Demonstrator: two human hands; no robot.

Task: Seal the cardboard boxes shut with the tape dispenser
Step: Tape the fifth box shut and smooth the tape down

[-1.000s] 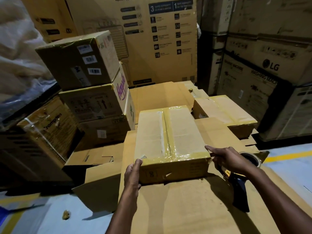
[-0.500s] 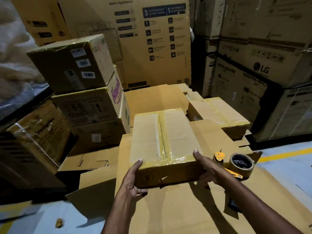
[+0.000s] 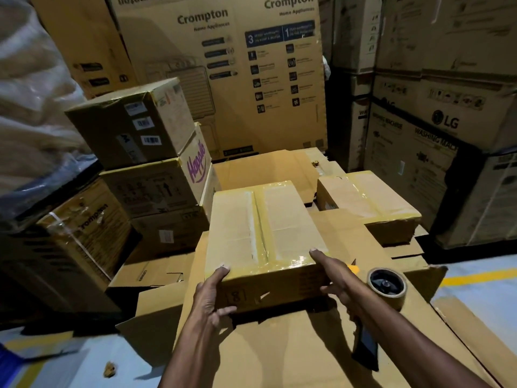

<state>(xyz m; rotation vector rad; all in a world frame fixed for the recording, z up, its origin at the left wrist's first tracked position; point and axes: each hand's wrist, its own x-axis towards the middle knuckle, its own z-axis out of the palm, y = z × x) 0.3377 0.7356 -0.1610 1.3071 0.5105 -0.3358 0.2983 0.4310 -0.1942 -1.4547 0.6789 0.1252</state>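
Taped box [image 3: 265, 233] over flattened cardboard [image 3: 279, 351], left hand [image 3: 208, 299] and right hand [image 3: 340, 281] fingers gripping it, stacked cartons [image 3: 251, 88] behind

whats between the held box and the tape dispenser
The right hand, gripping the taped box at its near right corner; the tape dispenser lies just past it, seen in the head view.

Tape dispenser [image 3: 387, 287], lower right: only the roll and the dark handle end show. The frame between them lies behind the right forearm. The right hand [image 3: 335, 278] covers the near right corner of the taped box [image 3: 265, 228]. Both forearms are cut off by the bottom edge. Crompton carton [image 3: 223, 79], upper centre — small print illegible. Wrapped bulk [image 3: 33, 107], upper left — blurred.
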